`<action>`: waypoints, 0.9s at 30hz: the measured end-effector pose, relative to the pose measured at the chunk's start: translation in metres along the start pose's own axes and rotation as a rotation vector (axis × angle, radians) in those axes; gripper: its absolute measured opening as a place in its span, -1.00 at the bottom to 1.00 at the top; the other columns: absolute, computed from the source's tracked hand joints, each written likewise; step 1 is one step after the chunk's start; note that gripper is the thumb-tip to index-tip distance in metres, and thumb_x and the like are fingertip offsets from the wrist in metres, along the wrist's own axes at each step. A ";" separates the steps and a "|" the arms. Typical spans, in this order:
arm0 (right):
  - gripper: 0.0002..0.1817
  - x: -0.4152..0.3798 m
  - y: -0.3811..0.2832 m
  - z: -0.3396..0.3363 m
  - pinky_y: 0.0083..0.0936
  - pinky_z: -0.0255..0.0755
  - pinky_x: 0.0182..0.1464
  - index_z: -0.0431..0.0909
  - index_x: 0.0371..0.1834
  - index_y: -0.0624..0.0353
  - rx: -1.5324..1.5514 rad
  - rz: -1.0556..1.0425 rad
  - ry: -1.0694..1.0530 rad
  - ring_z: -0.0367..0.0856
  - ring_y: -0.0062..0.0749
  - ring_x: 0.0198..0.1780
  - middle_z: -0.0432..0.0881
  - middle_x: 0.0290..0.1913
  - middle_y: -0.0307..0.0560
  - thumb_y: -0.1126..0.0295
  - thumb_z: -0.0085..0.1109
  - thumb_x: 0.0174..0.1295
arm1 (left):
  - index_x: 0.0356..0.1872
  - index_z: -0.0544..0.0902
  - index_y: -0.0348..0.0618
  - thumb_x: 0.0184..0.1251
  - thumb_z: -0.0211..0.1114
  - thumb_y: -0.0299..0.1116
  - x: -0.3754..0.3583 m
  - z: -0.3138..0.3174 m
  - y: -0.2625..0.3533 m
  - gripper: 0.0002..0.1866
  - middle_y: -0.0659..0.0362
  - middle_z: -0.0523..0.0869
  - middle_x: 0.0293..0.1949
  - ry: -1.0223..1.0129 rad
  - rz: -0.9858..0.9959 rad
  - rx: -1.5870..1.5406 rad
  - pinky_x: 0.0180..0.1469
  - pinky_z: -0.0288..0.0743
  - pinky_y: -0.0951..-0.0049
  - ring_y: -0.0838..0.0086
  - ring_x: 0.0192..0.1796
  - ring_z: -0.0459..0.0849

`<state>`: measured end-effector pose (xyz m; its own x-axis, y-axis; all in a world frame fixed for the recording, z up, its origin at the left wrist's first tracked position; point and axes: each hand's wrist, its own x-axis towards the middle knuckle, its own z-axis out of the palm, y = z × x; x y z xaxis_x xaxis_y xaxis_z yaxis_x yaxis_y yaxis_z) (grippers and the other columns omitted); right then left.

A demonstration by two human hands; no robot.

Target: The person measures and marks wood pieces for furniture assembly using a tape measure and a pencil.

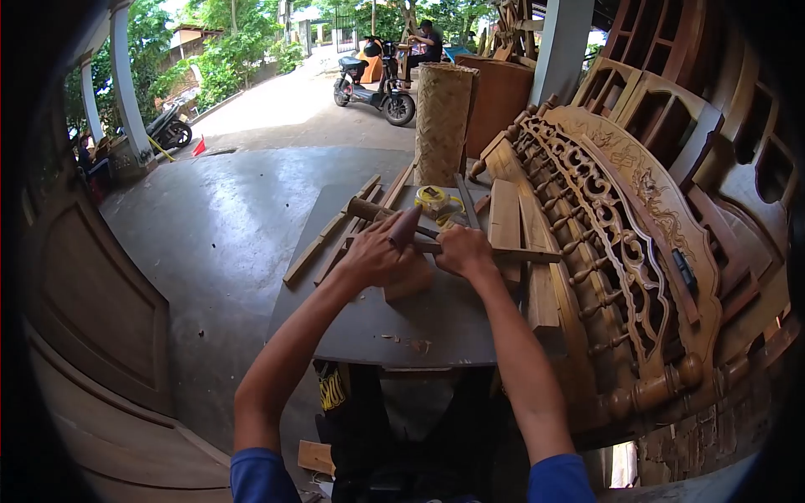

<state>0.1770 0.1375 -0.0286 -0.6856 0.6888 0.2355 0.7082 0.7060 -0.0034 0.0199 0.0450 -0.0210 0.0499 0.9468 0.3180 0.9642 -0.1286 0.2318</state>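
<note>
My left hand [381, 254] is closed above a small wooden block [408, 281] on the low grey table [335, 323]; what its fingers grip is hidden. A thick round wooden handle [367, 210] shows just beyond it, with a dark bar leading rightward. Close beside it, my right hand [466, 251] is in a fist on a narrow wooden strip [528, 254], whose end sticks out to the right. A yellow tape roll [432, 199] lies just past both hands. Wood shavings [407, 342] are scattered on the near part of the table.
Wooden strips [331, 243] lie at the table's left, thicker boards [505, 222] at its right. A carved bed panel with turned spindles [599, 226] leans along the right side. Behind the table stands a rolled woven mat [442, 121]. Farther off are a motorbike [375, 84] and a seated person [428, 44].
</note>
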 end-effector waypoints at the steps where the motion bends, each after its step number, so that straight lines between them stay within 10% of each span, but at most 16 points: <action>1: -0.77 0.000 -0.002 -0.004 -0.31 0.52 -0.13 0.63 -0.43 0.15 -0.004 0.016 -0.014 0.63 -0.15 -0.20 0.63 -0.32 0.07 0.30 0.18 -0.15 | 0.35 -0.02 -0.07 0.13 -0.12 -0.14 0.009 -0.008 -0.009 -0.29 -0.07 0.22 0.27 -0.060 -0.066 -0.227 0.36 0.00 0.26 0.16 0.34 0.15; 16: -0.77 -0.002 -0.007 0.001 -0.30 0.53 -0.18 0.64 -0.43 0.17 0.005 0.014 0.042 0.64 -0.14 -0.25 0.63 -0.35 0.08 0.29 0.16 -0.15 | 0.32 0.00 -0.20 0.20 -0.11 -0.24 -0.016 0.005 -0.004 -0.35 -0.12 0.27 0.23 0.148 0.205 -0.061 0.32 0.07 0.31 0.17 0.29 0.23; 19: -0.77 0.000 -0.004 -0.003 -0.30 0.53 -0.18 0.64 -0.43 0.16 -0.027 -0.004 0.019 0.64 -0.14 -0.24 0.63 -0.33 0.09 0.29 0.16 -0.14 | 0.32 -0.02 -0.18 0.20 -0.11 -0.21 -0.001 -0.011 -0.022 -0.34 -0.03 0.32 0.21 0.064 -0.073 -0.217 0.32 0.07 0.31 0.17 0.27 0.26; 23: -0.76 0.003 -0.004 -0.002 -0.31 0.53 -0.17 0.64 -0.42 0.17 0.016 0.027 0.024 0.64 -0.14 -0.23 0.63 -0.31 0.09 0.29 0.17 -0.14 | 0.36 -0.10 -0.06 0.18 -0.16 -0.26 -0.028 0.006 0.021 -0.32 -0.01 0.25 0.27 0.128 0.206 -0.079 0.35 0.03 0.32 0.17 0.30 0.22; 27: -0.76 0.005 -0.005 0.000 -0.31 0.53 -0.16 0.63 -0.44 0.21 -0.006 0.004 0.033 0.64 -0.14 -0.22 0.63 -0.32 0.09 0.30 0.15 -0.14 | 0.36 -0.06 0.02 0.18 -0.13 -0.20 0.002 -0.015 -0.019 -0.33 0.00 0.14 0.32 -0.156 -0.152 -0.249 0.40 -0.16 0.29 0.21 0.38 0.06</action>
<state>0.1703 0.1375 -0.0274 -0.6772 0.6855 0.2675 0.7117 0.7025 0.0017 -0.0025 0.0447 -0.0107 -0.0320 0.9919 0.1226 0.8714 -0.0324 0.4895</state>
